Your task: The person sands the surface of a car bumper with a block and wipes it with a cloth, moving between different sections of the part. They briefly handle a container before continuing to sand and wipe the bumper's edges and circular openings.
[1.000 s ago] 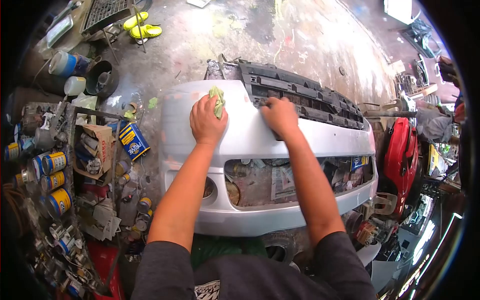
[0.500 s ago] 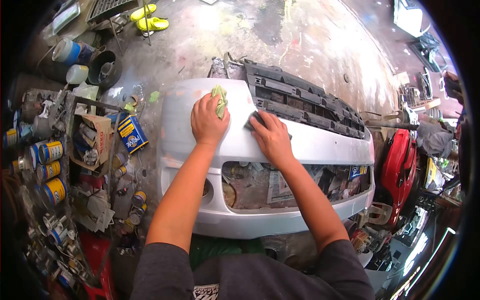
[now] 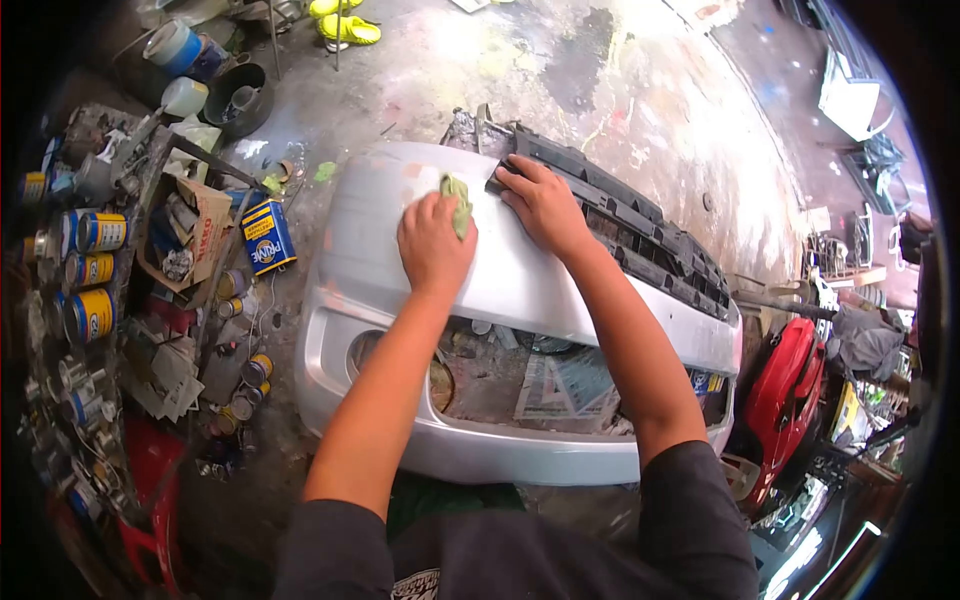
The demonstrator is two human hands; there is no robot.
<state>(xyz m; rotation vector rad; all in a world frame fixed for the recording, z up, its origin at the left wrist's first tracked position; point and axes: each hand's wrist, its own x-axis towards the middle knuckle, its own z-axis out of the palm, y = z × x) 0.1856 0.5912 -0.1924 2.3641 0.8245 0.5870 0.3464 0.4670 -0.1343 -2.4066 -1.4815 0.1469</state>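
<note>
A silver-grey car bumper (image 3: 375,235) lies in front of me, with dull, orange-tinged patches on its upper left corner. My left hand (image 3: 435,245) rests on that corner, its fingers closed round a crumpled yellow-green cloth (image 3: 458,203). At the bumper's upper edge, beside the black grille (image 3: 650,225), my right hand (image 3: 545,208) is closed over a dark flat pad (image 3: 495,180). Most of the pad is hidden under the fingers, so its exact kind does not show.
On the left, a metal rack (image 3: 140,185) stands by paint cans (image 3: 95,312), a cardboard box (image 3: 205,230) and a blue tin (image 3: 268,238). A black bucket (image 3: 240,105) sits farther back. To the right lies a red car part (image 3: 785,390). Yellow shoes (image 3: 352,30) are on the floor.
My right hand has moved with the dark pad up to the bumper's upper edge by the grille. My left hand stays on the corner with the cloth. The whole view has shifted slightly.
</note>
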